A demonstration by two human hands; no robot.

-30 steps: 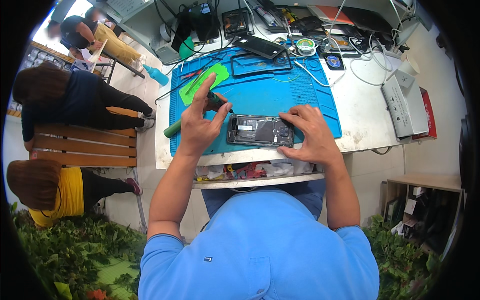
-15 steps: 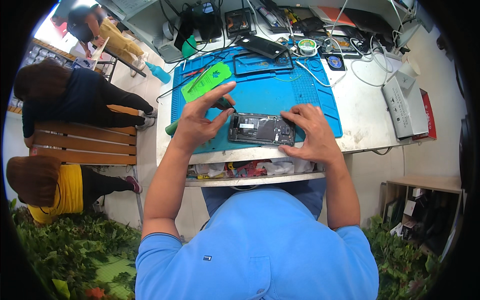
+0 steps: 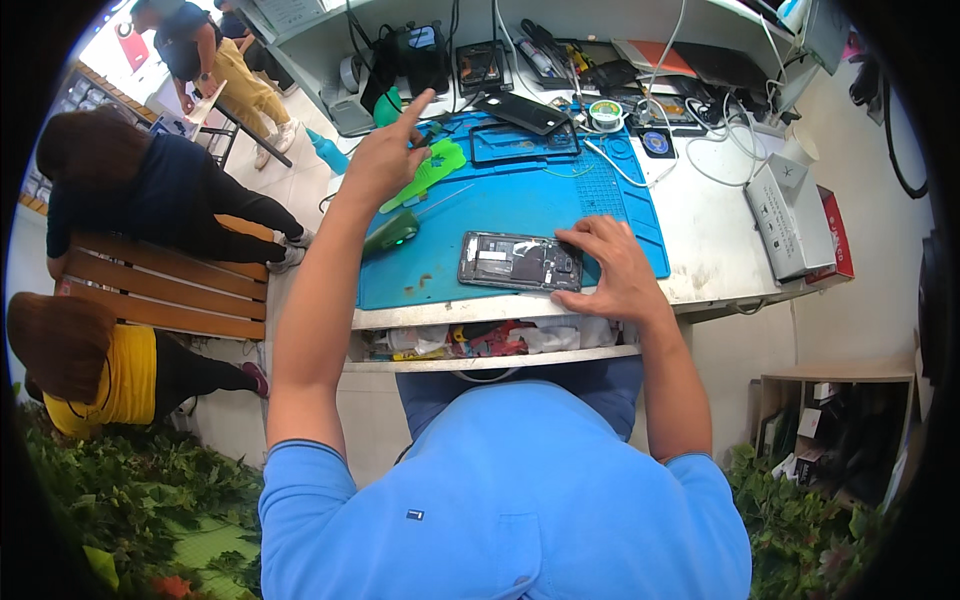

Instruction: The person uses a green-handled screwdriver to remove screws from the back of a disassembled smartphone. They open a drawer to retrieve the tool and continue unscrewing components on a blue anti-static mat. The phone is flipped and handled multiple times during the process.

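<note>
An opened smartphone (image 3: 522,262) lies on the blue work mat (image 3: 440,275) with its inner parts facing up. My right hand (image 3: 618,268) grips its right end, thumb on the near edge and fingers on the far edge. Farther left, my left hand (image 3: 385,160) is raised over the mat's left side, index finger stretched out; its other fingers are partly hidden. Beside that hand is a bright green card (image 3: 442,168) with a cut-out. A green-handled screwdriver (image 3: 392,233) lies left of the phone, its thin shaft pointing away to the right.
At the back of the mat lie a phone frame (image 3: 522,143), a dark phone panel (image 3: 525,112) and a solder spool (image 3: 605,115). White cables (image 3: 740,150) and a white box (image 3: 790,215) are at right. An open drawer (image 3: 500,340) sits below. People are at left.
My left hand has moved from the phone's left end up and away, to the green card. The screwdriver, partly hidden behind that hand before, now lies in view. My right hand stays on the phone.
</note>
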